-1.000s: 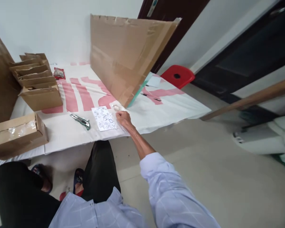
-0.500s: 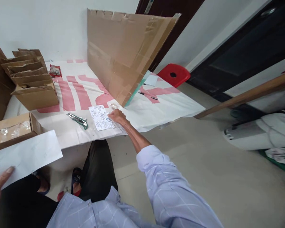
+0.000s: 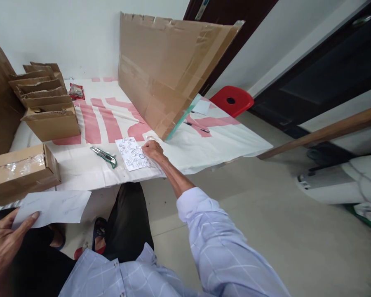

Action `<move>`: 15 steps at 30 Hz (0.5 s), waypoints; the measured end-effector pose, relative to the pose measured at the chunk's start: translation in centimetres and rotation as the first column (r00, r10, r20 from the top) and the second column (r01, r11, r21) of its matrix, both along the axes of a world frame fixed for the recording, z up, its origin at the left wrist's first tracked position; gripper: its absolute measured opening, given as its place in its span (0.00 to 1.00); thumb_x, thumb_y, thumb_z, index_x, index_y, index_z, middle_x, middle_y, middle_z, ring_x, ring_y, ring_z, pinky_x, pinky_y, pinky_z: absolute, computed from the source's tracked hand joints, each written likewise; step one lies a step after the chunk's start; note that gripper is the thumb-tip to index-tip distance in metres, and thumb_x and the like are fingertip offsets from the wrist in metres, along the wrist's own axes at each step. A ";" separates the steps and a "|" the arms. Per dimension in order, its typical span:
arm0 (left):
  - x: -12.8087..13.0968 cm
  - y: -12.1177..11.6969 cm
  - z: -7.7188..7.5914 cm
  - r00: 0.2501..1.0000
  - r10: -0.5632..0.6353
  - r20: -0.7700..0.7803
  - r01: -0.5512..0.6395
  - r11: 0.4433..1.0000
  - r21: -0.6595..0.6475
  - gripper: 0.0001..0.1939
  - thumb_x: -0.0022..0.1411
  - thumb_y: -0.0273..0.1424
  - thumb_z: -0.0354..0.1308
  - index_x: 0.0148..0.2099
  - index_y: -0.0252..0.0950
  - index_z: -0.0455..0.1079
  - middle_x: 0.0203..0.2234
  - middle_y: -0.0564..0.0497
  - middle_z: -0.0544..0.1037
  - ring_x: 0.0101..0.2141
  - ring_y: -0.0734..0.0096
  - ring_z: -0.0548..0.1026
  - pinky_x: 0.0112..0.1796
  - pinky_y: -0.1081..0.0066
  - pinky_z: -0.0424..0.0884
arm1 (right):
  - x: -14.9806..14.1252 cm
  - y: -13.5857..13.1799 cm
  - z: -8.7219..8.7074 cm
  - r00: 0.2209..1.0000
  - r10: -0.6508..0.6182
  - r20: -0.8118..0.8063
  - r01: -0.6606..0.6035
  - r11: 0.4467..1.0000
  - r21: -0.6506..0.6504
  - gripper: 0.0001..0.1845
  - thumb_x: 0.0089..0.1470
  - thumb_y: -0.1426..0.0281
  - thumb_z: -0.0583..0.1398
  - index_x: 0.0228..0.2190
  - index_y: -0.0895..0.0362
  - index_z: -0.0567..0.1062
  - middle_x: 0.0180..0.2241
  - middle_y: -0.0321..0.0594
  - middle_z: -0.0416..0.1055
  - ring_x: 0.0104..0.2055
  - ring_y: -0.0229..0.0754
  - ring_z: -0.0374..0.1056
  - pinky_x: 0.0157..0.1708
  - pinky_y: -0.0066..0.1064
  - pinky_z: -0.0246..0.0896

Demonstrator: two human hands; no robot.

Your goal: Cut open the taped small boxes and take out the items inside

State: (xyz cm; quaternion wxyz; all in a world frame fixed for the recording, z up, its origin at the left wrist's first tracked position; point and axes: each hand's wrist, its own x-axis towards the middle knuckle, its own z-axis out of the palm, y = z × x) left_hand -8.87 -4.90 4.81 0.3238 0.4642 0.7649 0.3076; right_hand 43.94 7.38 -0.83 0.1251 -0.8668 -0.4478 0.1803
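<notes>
My left hand (image 3: pixel 10 237) pinches a white sheet of paper (image 3: pixel 57 208) with faint marks, thumb on top, in front of the table's near edge. My right hand (image 3: pixel 153 149) is closed at the upper right edge of a paper sheet covered in small line drawings (image 3: pixel 132 154), which lies on the table. Its fingertips are partly hidden, but they seem to grip that sheet. Just beyond the knuckles lies a small clear plastic item (image 3: pixel 150 137), hard to make out. Left of the drawn sheet rests a utility knife (image 3: pixel 104 156) with a green end.
A tall cardboard panel (image 3: pixel 173 70) stands on the cloth-covered table (image 3: pixel 222 144). Open cardboard boxes (image 3: pixel 54 123), a taped box (image 3: pixel 21 169) and a red packet (image 3: pixel 76 91) are at left. A pen (image 3: pixel 196 126) lies behind the panel, and a red stool (image 3: pixel 231 101) stands beyond.
My left hand has come further into view, shifting the white sheet right and downward and tilting it. The drawn sheet sits slightly closer to the knife. The view has turned a little left.
</notes>
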 end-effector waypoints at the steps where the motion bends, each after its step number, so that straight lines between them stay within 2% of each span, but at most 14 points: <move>1: 0.2 0.0 0.0 1.000 -0.011 0.015 0.011 1.000 0.007 0.27 0.34 0.53 0.75 0.38 0.49 0.85 0.31 0.52 0.87 0.37 0.45 0.84 0.28 0.63 0.79 | 0.1 0.2 0.0 1.000 0.003 0.001 -0.003 1.000 0.006 0.12 0.59 0.67 0.62 0.42 0.55 0.83 0.49 0.49 0.83 0.52 0.52 0.78 0.47 0.33 0.69; 4: 0.9 -0.1 0.2 0.998 -0.017 0.063 0.016 1.000 0.017 0.25 0.32 0.51 0.76 0.35 0.47 0.85 0.30 0.52 0.87 0.36 0.47 0.83 0.31 0.63 0.80 | 0.3 1.0 -0.1 1.000 0.024 -0.004 -0.024 1.000 0.002 0.13 0.57 0.69 0.63 0.43 0.56 0.83 0.51 0.51 0.83 0.55 0.53 0.77 0.51 0.34 0.69; 10: 2.9 -0.1 1.1 0.988 0.003 0.156 -0.007 1.000 0.021 0.25 0.26 0.45 0.78 0.33 0.45 0.85 0.28 0.53 0.86 0.32 0.54 0.80 0.29 0.67 0.77 | 0.3 2.0 -0.4 0.995 0.097 -0.022 -0.097 0.995 0.012 0.12 0.58 0.69 0.63 0.42 0.58 0.84 0.51 0.53 0.83 0.56 0.54 0.76 0.52 0.34 0.69; 15: 2.9 -0.2 0.7 0.983 -0.030 0.182 0.031 1.000 0.002 0.26 0.26 0.46 0.79 0.33 0.43 0.85 0.27 0.52 0.85 0.31 0.56 0.79 0.31 0.67 0.76 | 0.0 2.9 -0.4 0.992 0.125 -0.015 -0.125 0.992 0.030 0.14 0.60 0.67 0.62 0.43 0.59 0.83 0.51 0.53 0.82 0.56 0.53 0.76 0.50 0.32 0.68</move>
